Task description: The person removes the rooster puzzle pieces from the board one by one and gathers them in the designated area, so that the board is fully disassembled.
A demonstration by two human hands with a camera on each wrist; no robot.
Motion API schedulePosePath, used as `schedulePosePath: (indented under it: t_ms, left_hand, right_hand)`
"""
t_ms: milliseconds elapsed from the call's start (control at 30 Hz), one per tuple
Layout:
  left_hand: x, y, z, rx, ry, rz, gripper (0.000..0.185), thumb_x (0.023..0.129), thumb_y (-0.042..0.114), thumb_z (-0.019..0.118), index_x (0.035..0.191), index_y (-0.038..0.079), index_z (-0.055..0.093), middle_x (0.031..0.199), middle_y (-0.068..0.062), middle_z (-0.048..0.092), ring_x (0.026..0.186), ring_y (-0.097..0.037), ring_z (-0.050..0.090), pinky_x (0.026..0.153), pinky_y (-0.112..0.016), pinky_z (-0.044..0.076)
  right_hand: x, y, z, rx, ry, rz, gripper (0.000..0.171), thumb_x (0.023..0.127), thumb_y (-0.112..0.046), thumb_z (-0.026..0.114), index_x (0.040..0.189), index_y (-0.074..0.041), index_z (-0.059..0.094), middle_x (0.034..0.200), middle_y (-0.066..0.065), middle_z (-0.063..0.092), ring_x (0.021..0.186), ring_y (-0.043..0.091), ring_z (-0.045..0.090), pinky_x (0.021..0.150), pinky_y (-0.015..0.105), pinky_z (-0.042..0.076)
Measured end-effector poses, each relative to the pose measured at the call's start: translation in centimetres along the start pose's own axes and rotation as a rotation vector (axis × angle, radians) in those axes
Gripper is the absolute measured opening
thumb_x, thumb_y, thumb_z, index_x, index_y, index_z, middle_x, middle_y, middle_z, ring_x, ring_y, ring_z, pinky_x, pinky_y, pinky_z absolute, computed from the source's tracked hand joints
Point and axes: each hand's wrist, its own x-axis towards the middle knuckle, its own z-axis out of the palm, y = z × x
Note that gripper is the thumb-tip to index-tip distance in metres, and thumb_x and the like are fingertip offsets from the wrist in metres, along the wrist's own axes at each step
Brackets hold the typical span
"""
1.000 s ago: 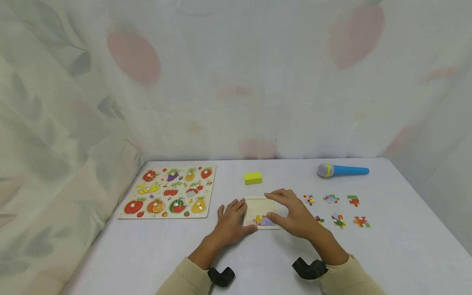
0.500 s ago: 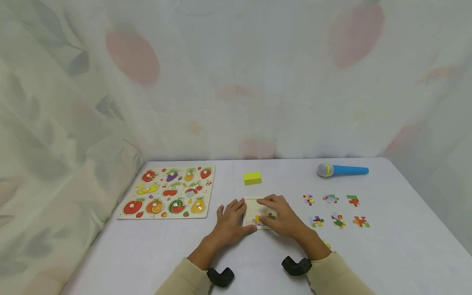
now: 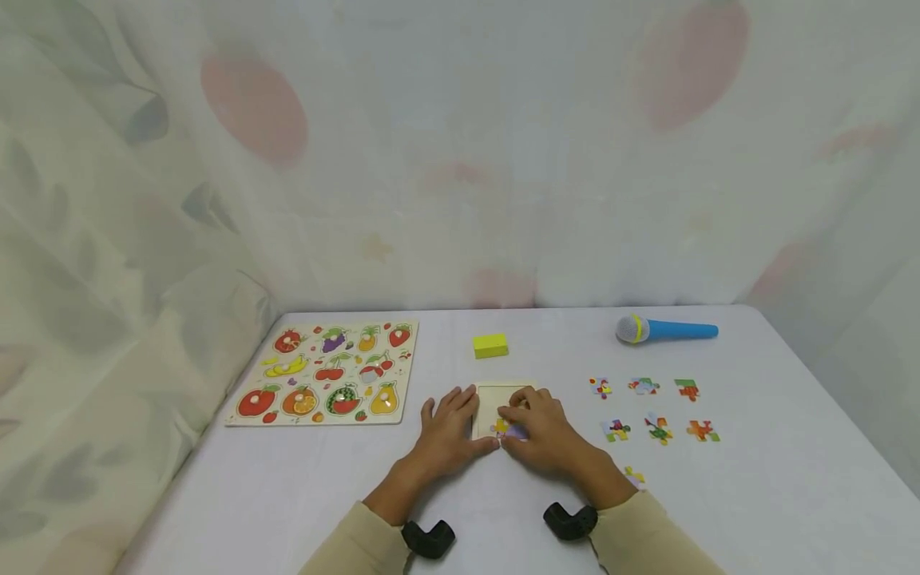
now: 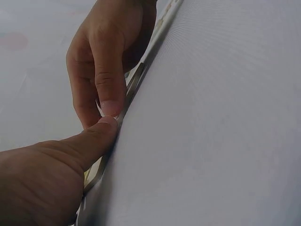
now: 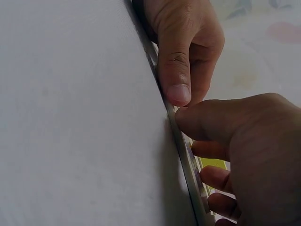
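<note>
A small pale wooden puzzle tray (image 3: 494, 396) lies flat on the white table between the hands. In its front part sit a yellow puzzle piece (image 3: 500, 427) and a purplish puzzle piece (image 3: 517, 431), the latter partly covered by fingers. My left hand (image 3: 447, 435) rests with spread fingers along the tray's left edge, its thumb on the front rim. My right hand (image 3: 548, 433) lies over the tray's right side, thumb at the front rim beside the left thumb, fingers bent over the pieces. In the right wrist view a gap shows between its thumb and fingers.
Several loose puzzle pieces (image 3: 658, 430) lie in rows to the right, one (image 3: 634, 477) near the right wrist. A yellow block (image 3: 490, 346) stands behind the tray. A fruit puzzle board (image 3: 323, 375) lies at left, a blue toy microphone (image 3: 668, 330) at back right.
My right hand has moved left and down onto the tray, its thumb now at the front rim. Loose pieces behind it came into view. The left hand has stayed in place.
</note>
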Motion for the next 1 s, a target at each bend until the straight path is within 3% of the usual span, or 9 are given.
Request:
schedulePosePath:
  t_ms: [333, 567, 767, 1000]
  left_hand:
    - [-0.01, 0.05, -0.14, -0.009, -0.021, -0.014, 0.088, 0.068, 0.067, 0.050, 0.130, 0.007, 0.039, 0.138, -0.003, 0.029, 0.126, -0.024, 0.020, 0.092, -0.056, 0.006]
    - [0.02, 0.14, -0.21, -0.010, -0.010, -0.009, 0.086, 0.068, 0.065, 0.053, 0.130, 0.007, 0.041, 0.137, -0.004, 0.030, 0.125, -0.025, 0.021, 0.091, -0.057, 0.008]
    - [0.03, 0.20, -0.18, -0.011, -0.002, -0.005, 0.085, 0.068, 0.063, 0.055, 0.129, 0.007, 0.041, 0.137, -0.004, 0.031, 0.125, -0.025, 0.022, 0.091, -0.058, 0.008]
    - [0.03, 0.24, -0.35, -0.011, -0.008, -0.009, 0.085, 0.068, 0.063, 0.055, 0.130, 0.007, 0.041, 0.137, -0.004, 0.030, 0.125, -0.025, 0.021, 0.091, -0.058, 0.008]
  right_hand:
    - [0.04, -0.42, 0.11, -0.016, 0.004, -0.006, 0.028, 0.073, -0.031, 0.062, 0.101, -0.024, 0.063, 0.100, -0.007, 0.040, 0.091, 0.014, 0.034, 0.074, 0.036, 0.028]
    - [-0.01, -0.42, -0.13, -0.020, 0.026, -0.029, 0.029, 0.072, -0.018, 0.059, 0.101, -0.023, 0.063, 0.091, -0.011, 0.042, 0.085, 0.011, 0.034, 0.069, 0.034, 0.027]
    - [0.06, -0.49, -0.32, -0.034, -0.001, -0.015, 0.045, 0.067, 0.001, 0.047, 0.099, -0.024, 0.064, 0.088, -0.012, 0.042, 0.082, 0.011, 0.034, 0.070, 0.035, 0.027]
    - [0.14, -0.55, -0.28, -0.032, 0.004, -0.013, 0.042, 0.070, 0.002, 0.047, 0.098, -0.024, 0.065, 0.088, -0.013, 0.043, 0.081, 0.010, 0.034, 0.067, 0.033, 0.026]
